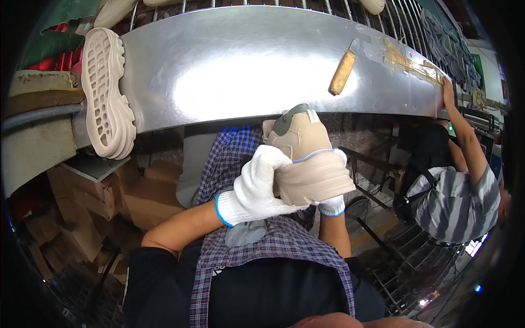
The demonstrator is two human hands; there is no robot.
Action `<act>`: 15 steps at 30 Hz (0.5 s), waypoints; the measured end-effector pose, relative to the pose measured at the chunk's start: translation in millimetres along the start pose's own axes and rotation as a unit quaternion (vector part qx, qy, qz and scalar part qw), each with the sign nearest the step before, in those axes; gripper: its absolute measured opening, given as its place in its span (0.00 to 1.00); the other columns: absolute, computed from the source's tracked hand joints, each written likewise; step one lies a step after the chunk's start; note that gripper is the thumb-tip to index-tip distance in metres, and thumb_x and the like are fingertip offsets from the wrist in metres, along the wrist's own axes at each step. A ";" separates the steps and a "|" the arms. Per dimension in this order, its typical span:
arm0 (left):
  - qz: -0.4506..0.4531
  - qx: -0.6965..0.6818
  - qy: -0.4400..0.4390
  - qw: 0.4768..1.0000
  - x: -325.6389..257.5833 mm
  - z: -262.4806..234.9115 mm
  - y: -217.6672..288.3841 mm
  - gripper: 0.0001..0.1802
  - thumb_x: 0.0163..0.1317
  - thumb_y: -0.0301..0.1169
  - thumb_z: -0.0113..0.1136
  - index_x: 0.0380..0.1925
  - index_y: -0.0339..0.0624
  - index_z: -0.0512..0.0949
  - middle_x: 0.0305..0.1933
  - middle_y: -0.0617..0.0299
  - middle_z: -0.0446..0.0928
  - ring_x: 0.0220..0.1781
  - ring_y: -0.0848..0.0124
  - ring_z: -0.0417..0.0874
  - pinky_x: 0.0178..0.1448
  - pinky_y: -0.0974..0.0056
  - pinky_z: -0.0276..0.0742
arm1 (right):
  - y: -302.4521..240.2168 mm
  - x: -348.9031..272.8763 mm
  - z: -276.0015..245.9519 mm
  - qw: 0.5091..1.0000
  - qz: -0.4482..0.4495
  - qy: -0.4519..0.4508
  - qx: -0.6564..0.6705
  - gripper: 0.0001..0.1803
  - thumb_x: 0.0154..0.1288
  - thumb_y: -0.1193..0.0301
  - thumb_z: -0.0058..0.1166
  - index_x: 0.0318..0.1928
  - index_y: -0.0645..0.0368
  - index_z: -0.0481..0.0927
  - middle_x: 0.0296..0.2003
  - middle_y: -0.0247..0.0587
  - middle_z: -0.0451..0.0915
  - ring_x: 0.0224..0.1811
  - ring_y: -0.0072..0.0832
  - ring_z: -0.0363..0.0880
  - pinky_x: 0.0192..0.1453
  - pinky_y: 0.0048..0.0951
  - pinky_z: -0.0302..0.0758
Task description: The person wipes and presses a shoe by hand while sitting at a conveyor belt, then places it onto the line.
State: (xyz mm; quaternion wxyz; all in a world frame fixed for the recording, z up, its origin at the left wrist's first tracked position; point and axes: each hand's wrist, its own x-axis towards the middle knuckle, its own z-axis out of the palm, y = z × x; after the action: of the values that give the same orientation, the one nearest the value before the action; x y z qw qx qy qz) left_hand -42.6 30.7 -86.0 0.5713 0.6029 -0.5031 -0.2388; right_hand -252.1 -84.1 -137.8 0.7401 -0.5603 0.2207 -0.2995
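Note:
In front of my chest I hold a beige sneaker [299, 135] with a thick ridged sole [316, 177] and a dark green patch. A thin blue line runs along part of the seam between upper and sole. My left hand [257, 180], in a white knitted glove with blue trim, is closed around the sole's left side. On the other side my right hand [332, 205], gloved the same way, grips the shoe; most of its fingers are hidden behind the sole. Beyond the shoe, a short wooden-handled tool [343, 71] with a small metal blade lies on the metal table.
The shiny metal table [246, 54] spans the far side, with a rack of metal bars [322, 6] behind it. A loose beige sole [106, 95] stands at its left end. Cardboard boxes [147, 191] sit lower left. At right, another person [454, 202] touches the table's end.

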 end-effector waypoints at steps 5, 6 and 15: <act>-0.034 0.019 -0.026 0.999 9.3 -3.8 10.0 0.50 0.39 0.46 0.95 0.54 0.42 0.69 0.47 0.54 0.70 0.45 0.60 0.77 0.47 0.56 0.78 | 12.2 -15.5 -28.7 0.989 0.125 0.069 0.031 0.25 0.84 0.61 0.56 0.72 0.56 0.66 0.64 0.41 0.80 0.67 0.32 0.80 0.73 0.45 0.80; -0.040 0.021 -0.030 0.999 11.0 -4.1 11.0 0.50 0.39 0.47 0.95 0.54 0.42 0.68 0.47 0.54 0.70 0.45 0.60 0.77 0.47 0.56 0.78 | 10.0 -14.5 -27.3 0.986 0.143 0.087 0.006 0.23 0.85 0.61 0.54 0.71 0.56 0.67 0.64 0.40 0.80 0.66 0.32 0.81 0.72 0.44 0.80; -0.201 -0.019 -0.064 0.977 14.4 -21.4 19.4 0.63 0.32 0.51 0.97 0.65 0.39 0.68 0.52 0.56 0.72 0.44 0.65 0.79 0.49 0.59 0.82 | 8.2 7.9 -26.9 0.948 0.200 -0.029 0.247 0.28 0.82 0.63 0.59 0.74 0.58 0.66 0.65 0.43 0.80 0.66 0.32 0.82 0.69 0.39 0.82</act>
State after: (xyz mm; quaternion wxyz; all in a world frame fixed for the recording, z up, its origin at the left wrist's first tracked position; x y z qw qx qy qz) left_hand -25.2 30.7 -58.9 0.4897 0.6638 -0.4028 -0.3966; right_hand -262.6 -106.8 -153.0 0.9062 -0.3121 0.2261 -0.1739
